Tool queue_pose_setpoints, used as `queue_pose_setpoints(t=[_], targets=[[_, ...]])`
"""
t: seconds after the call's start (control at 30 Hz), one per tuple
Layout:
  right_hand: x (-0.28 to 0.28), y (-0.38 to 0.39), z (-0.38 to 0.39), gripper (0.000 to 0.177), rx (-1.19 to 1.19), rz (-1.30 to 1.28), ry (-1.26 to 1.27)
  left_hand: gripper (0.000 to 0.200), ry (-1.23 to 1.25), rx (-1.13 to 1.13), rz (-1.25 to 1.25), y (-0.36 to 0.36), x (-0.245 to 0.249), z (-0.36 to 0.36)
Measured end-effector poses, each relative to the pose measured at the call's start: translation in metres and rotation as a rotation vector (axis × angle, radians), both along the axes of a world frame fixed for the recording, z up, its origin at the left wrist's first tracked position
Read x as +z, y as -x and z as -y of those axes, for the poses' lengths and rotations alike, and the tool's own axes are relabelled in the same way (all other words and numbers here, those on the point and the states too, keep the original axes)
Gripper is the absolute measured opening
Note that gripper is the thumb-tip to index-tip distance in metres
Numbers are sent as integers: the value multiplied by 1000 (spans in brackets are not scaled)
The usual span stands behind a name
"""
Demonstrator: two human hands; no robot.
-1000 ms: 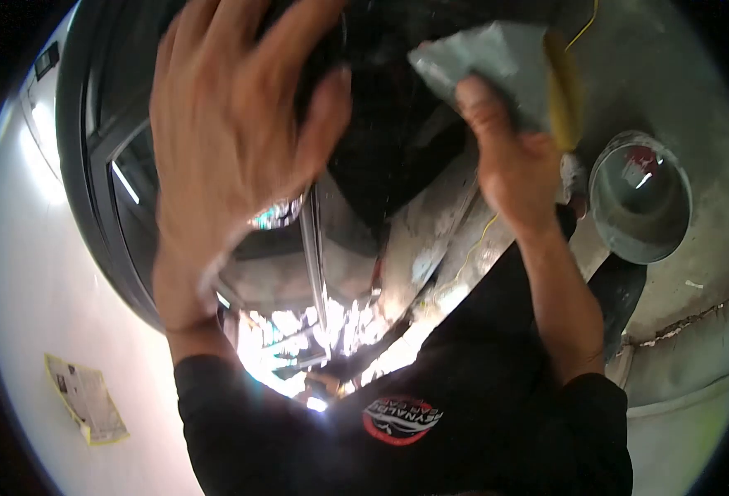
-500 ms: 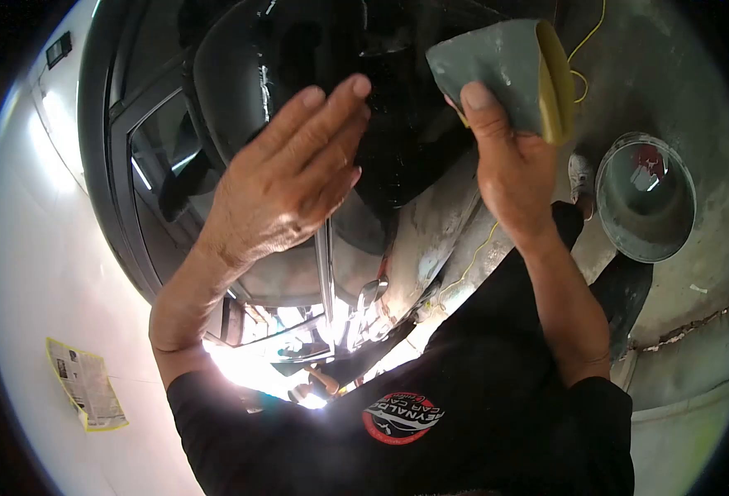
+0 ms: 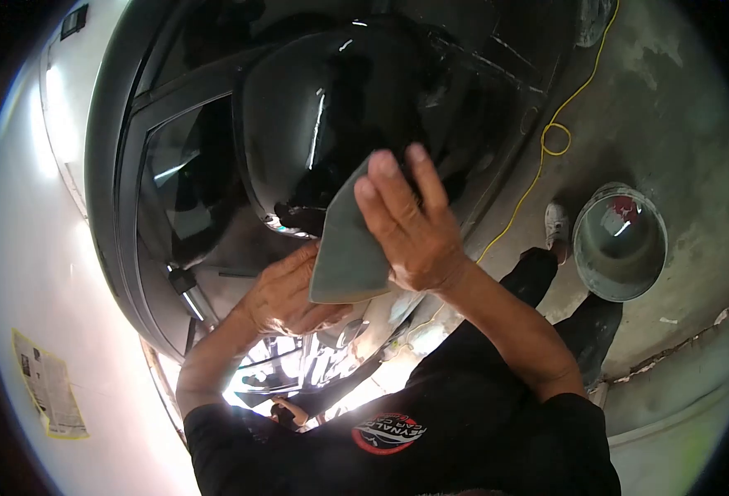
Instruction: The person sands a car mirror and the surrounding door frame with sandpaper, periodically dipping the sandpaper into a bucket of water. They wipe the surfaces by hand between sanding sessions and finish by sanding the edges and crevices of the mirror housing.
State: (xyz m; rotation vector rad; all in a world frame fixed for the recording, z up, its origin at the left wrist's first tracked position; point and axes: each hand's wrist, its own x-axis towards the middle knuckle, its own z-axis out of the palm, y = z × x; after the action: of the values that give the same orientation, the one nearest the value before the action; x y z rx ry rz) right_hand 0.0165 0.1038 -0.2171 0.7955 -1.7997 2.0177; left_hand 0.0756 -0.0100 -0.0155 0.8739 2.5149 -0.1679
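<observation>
A folded grey sheet of sandpaper [image 3: 346, 248], whose inner side looked yellow earlier, is held between my two hands above the dark car's panel. My left hand [image 3: 286, 293] grips its lower left edge from behind, with some fingers hidden by the sheet. Along its right side lie the fingers of my right hand [image 3: 414, 227], stretched over the grey face; the thumb is hidden. Beyond the hands curves a glossy black mirror-like housing [image 3: 298, 124] on the car's side, by the window [image 3: 187, 178].
A bucket [image 3: 621, 244] of liquid stands on the floor to the right, beside my shoe [image 3: 556, 225]. A yellow cord [image 3: 538, 169] runs along the floor by the car. Newspaper [image 3: 50, 388] is taped to the white wall on the left.
My right hand has brought the sandpaper down and left, and turned so its back shows. My left hand has lowered and met the sheet. The view has shifted slightly.
</observation>
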Motion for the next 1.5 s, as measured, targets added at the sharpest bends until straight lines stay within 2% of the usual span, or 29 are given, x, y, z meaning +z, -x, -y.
queue_pose_setpoints(t=[0.13, 0.17, 0.23, 0.33, 0.37, 0.43, 0.47, 0.57, 0.63, 0.73, 0.83, 0.93, 0.97, 1.07, 1.1, 1.17, 1.27, 1.3, 1.4, 1.43, 1.5], targets=[[12, 66, -18, 66, 75, -31, -68, 26, -69, 30, -39, -4, -6, -1], [14, 79, -15, 63, 14, -48, -71, 27, -91, 29, -69, -1, -8, -2], [19, 92, -13, 74, -51, -42, -95, 29, -136, 51, -146, -1, -7, -1], [24, 71, -12, 73, -91, -14, -243, 29, -197, 101, -277, -7, 3, 2], [28, 57, -22, 57, 128, -30, -80, 28, -205, 113, -319, -8, 9, 4], [16, 5, -19, 49, 135, -150, -279, 29, -218, 163, -401, -16, 13, 10], [15, 3, -18, 49, 107, -185, -314, 29, -212, 193, -428, -22, 14, 11], [13, 26, -23, 50, 76, -231, -381, 26, -199, 283, -470, -37, 17, 12], [52, 69, -24, 51, 92, -170, -270, 29, -153, 309, -559, -40, 13, 10], [70, 108, -23, 53, 18, -240, -389, 44, -132, 413, -629, -42, 3, 8], [83, 105, -31, 58, 62, -306, -383, 57, -129, 548, -647, -32, -4, 3], [86, 69, -36, 61, 265, -404, -513, 61, -120, 578, -682, -38, -19, 5], [89, 61, -34, 62, 270, -446, -518, 65, -28, 536, -747, -45, -32, 6], [99, 58, -29, 67, 283, -506, -523, 69, -53, 582, -768, -65, -51, 4], [105, 72, -25, 69, 287, -483, -519, 67, -173, 644, -712, -70, -51, 3], [112, 101, -14, 78, 274, -470, -523, 63, -221, 649, -741, -77, -62, 5], [124, 94, -5, 79, 296, -447, -544, 58, -277, 653, -723, -87, -73, 8], [122, 76, -5, 76, 365, -487, -553, 58, -283, 655, -687, -91, -72, 10], [119, 59, -2, 72, 349, -689, -586, 56, -285, 694, -655, -95, -81, 8], [132, 73, -9, 68, 425, -623, -619, 54, -313, 696, -689, -94, -81, 6], [137, 98, -3, 67, 337, -580, -622, 53, -339, 691, -761, -91, -83, 4]])
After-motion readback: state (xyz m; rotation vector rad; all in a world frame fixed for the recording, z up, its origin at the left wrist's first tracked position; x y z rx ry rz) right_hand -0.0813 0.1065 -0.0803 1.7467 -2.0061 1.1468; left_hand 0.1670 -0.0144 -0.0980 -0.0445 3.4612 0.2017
